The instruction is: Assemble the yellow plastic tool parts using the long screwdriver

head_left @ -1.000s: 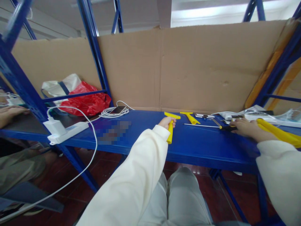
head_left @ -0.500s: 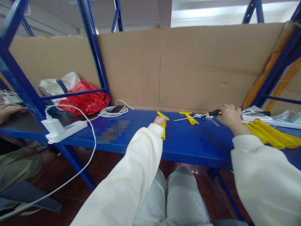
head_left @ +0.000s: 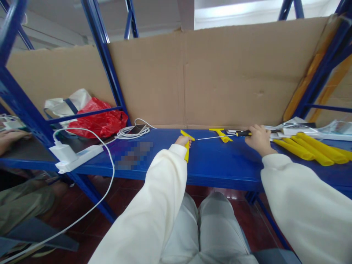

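Note:
My left hand is closed round a yellow T-shaped scraper over the blue shelf. My right hand grips the black and yellow handle of a long screwdriver. Its thin shaft points left, and the tip ends just right of the scraper's head. A second yellow scraper lies on the shelf behind the shaft.
Several yellow handles and white packets lie at the right. A phone on a coiled white cable, a power strip with charger and a red bag sit at the left. Another person's hand rests far left. Cardboard backs the shelf.
My right hand picked the screwdriver up off the shelf and swung its tip left toward the scraper. My left hand drew the scraper slightly left.

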Motion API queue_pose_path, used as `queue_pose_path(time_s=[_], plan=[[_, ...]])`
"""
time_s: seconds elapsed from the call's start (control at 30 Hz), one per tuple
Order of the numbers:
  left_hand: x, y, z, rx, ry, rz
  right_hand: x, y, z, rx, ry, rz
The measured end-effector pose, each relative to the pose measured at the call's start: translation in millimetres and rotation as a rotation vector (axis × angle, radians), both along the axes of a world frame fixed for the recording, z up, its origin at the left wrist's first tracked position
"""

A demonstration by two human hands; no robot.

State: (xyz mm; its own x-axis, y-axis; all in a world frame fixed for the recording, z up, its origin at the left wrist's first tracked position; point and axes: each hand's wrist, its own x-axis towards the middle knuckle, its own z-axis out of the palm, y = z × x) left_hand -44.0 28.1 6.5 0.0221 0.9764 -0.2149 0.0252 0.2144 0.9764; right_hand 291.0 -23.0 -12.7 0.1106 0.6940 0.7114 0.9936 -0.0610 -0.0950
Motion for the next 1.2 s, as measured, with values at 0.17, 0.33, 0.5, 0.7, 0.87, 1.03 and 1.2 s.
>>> queue_pose_path(time_s=[0.17,0.33,0.5,0.7,0.87,1.03,1.2], plan=[[0.3,-3.9,4.0,-0.040,0.047,0.010,0.7,3.0,-1.8,0.018,-0.002,-0.017],[1.4,-5.8,5.4,-0.041,0.056,0.009,2.1,4.4,-2.6,0.033,-0.010,0.020],[1.5,-6.7,5.7,-0.030,0.050,-0.001,-1.3,1.4,0.0,0.024,0.018,0.029],[1.9,-7.7,6.6,-0.031,0.061,-0.001,-6.4,-3.7,3.9,0.029,0.053,0.049],[2.7,-10.4,8.2,-0.034,0.064,-0.004,-6.3,-3.8,4.3,0.032,0.056,0.060],[3.9,-14.2,11.1,-0.044,0.073,-0.012,-6.8,-4.3,4.7,0.008,0.053,0.032],[4.1,-13.6,10.6,-0.039,0.066,-0.015,-6.5,-4.5,4.4,0.019,0.056,0.038]])
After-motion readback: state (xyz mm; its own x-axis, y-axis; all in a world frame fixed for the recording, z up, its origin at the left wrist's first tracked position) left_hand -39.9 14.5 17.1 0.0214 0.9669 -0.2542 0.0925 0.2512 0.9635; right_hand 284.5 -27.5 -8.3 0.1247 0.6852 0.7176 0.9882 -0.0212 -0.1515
